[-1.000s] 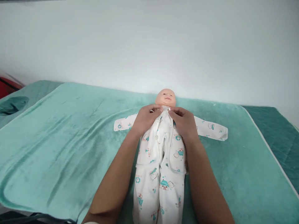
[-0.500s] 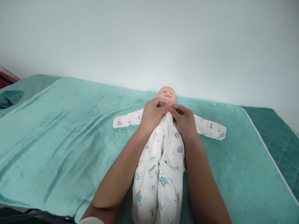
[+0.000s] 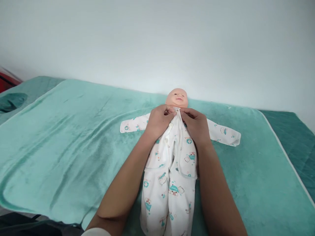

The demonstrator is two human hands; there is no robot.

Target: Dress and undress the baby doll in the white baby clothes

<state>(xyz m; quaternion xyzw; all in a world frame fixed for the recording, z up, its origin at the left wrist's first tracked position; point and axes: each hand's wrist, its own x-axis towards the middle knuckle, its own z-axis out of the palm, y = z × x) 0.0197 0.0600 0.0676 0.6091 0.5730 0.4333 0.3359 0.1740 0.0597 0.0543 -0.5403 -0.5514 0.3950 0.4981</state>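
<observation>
The fingers hide the neck and upper chest of the baby doll (image 3: 176, 98), and whether a fastener lies between the fingertips is hard to make out. The doll's printed trousers (image 3: 155, 193) run out of view at the bottom, so their lower ends are cut off; both forearms are cut off there too.

The doll lies on its back on the green plush blanket (image 3: 86, 131), its head at the far edge, somewhat right of that edge's middle. Its long axis runs from the far edge toward the near one, head away from the person and legs toward them. The sleeves of its printed jacket (image 3: 158, 154) reach out toward the blanket's left and right edges. The jacket's front panels part below the chest, with a pale button (image 3: 171, 125) showing on the left one.

The forearms slant inward along either side of the doll. The left hand (image 3: 159, 120) and right hand (image 3: 197, 126) meet closely at the collar, wrists low, fingers curled, each pinching the jacket's cloth between thumb and forefinger.
</observation>
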